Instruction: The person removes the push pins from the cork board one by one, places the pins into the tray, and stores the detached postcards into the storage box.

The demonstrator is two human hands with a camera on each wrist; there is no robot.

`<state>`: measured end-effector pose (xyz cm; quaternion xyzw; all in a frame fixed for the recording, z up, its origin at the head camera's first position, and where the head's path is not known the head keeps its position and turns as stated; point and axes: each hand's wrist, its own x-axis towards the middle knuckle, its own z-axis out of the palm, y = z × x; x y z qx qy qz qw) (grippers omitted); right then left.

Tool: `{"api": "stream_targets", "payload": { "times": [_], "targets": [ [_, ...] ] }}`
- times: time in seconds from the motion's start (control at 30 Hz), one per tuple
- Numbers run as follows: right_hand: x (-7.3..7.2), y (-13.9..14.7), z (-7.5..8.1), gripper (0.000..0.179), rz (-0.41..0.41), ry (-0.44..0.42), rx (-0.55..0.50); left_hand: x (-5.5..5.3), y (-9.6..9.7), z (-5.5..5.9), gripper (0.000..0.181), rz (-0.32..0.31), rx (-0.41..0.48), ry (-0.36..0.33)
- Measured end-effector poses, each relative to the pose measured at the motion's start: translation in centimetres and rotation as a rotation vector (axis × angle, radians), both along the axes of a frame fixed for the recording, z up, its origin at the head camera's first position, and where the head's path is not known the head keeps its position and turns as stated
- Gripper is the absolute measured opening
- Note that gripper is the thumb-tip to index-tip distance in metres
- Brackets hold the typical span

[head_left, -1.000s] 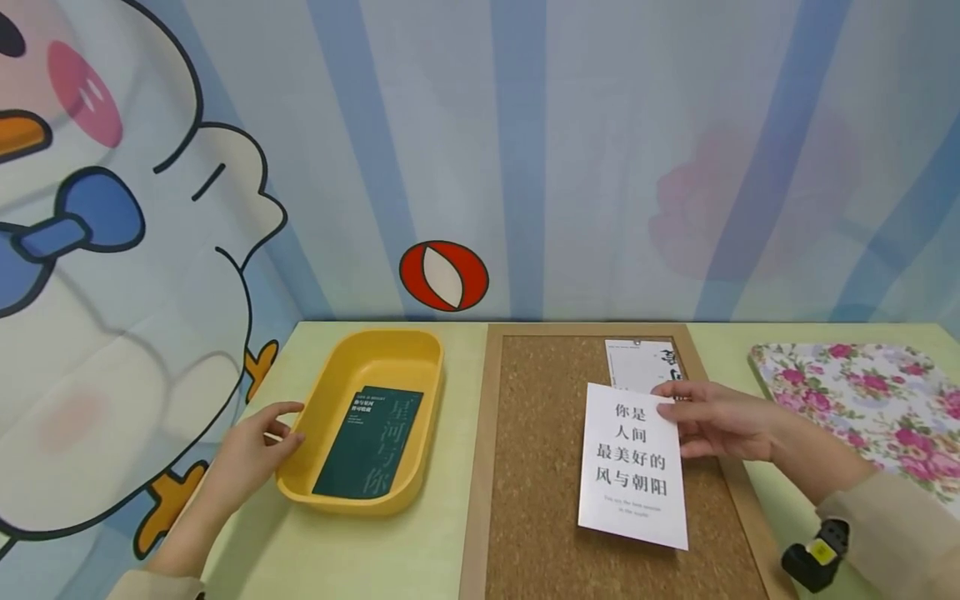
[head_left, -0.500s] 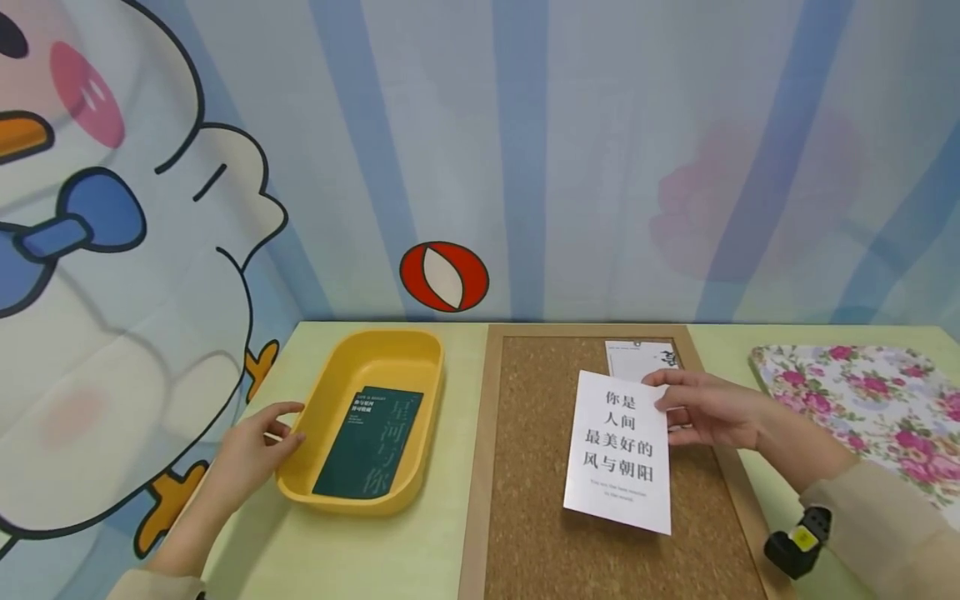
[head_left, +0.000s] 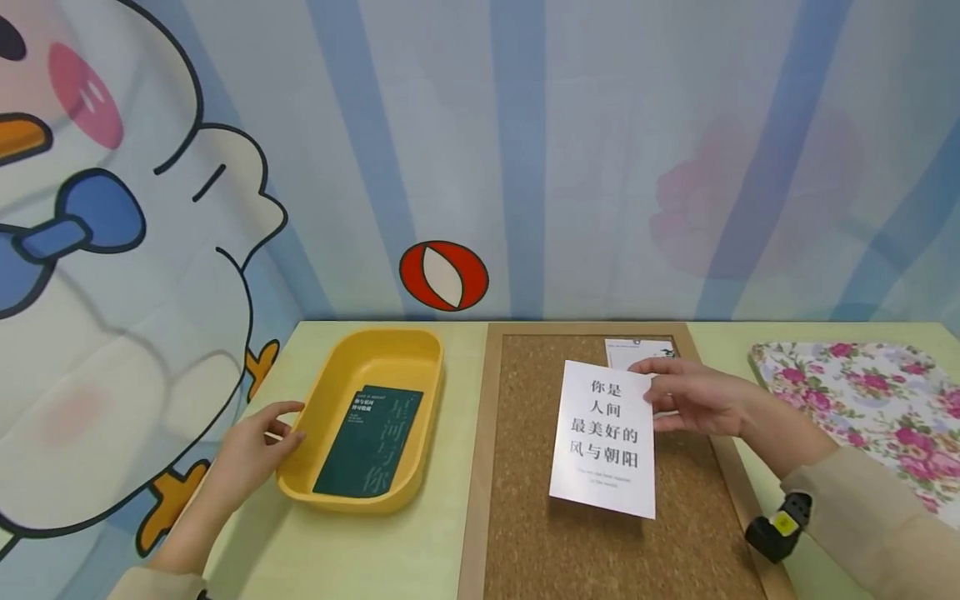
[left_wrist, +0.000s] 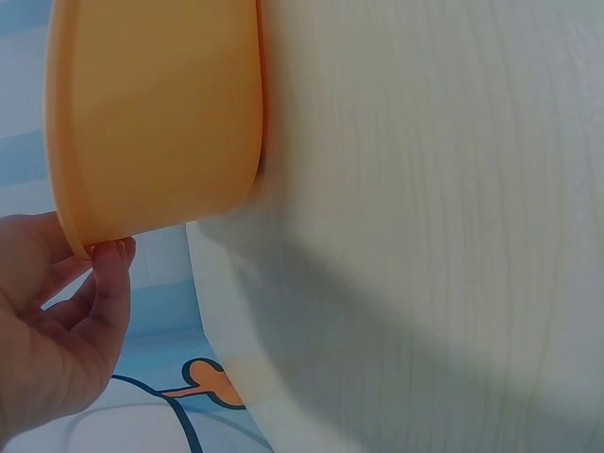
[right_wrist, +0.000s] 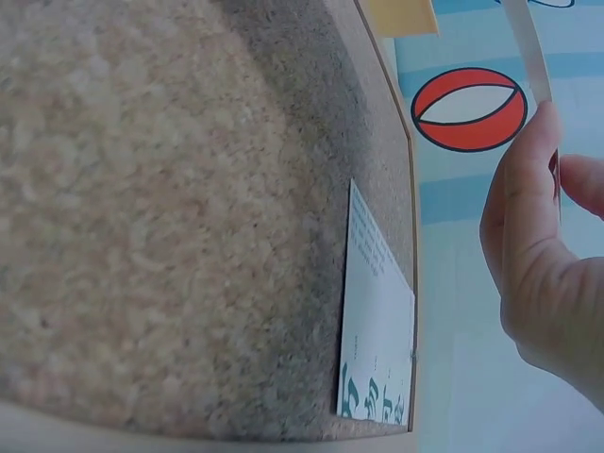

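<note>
My right hand (head_left: pixel 705 402) pinches a white card (head_left: pixel 603 442) with printed Chinese characters by its upper right edge. The card is held above the wood-framed corkboard (head_left: pixel 517 533), and its shadow falls on the cork. Another white card (head_left: pixel 626 352) lies at the board's far right corner, partly covered in the head view by the held card and hand; the right wrist view shows this card (right_wrist: pixel 373 321) more fully. At the left, my left hand (head_left: pixel 251 450) pinches the rim of a yellow plastic tray (head_left: pixel 393 346). Dark green cards (head_left: pixel 367 446) lie overlapping inside the tray.
A floral-patterned tray (head_left: pixel 847 375) stands at the right end of the pale table (head_left: pixel 457 450). Behind the table hangs a blue striped cloth backdrop (head_left: pixel 592 167) with a cartoon bird (head_left: pixel 150 350) and a red ball print (head_left: pixel 465 275).
My right hand has carried the white card leftward and farther from me over the corkboard, covering more of the card behind. My left hand has stayed at the tray rim.
</note>
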<state>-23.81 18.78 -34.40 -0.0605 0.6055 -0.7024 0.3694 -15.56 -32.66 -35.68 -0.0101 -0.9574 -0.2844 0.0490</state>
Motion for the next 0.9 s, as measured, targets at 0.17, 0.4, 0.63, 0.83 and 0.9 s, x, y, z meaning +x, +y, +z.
{"api": "stream_targets", "payload": {
  "times": [0.17, 0.4, 0.63, 0.83, 0.9],
  "targets": [
    [-0.1, -0.5, 0.2, 0.031, -0.015, 0.002, 0.003, 0.1, 0.0, -0.3, 0.039, 0.01, 0.009, 0.007],
    [-0.5, -1.1, 0.3, 0.032, -0.023, 0.002, 0.025, 0.0, 0.1, -0.4, 0.039, 0.01, 0.014, 0.012],
    [-0.5, -2.1, 0.8, 0.03, -0.016, 0.013, 0.013, 0.3, 0.2, -0.1, 0.039, 0.004, 0.013, 0.028],
    [-0.8, -3.1, 1.1, 0.029, -0.025, 0.009, 0.012, 0.3, 0.1, 0.0, 0.04, 0.005, 0.005, 0.033],
    [-0.9, -3.4, 1.2, 0.029, -0.032, 0.01, 0.015, 0.2, 0.1, -0.1, 0.04, 0.008, 0.004, 0.03]
  ]
}}
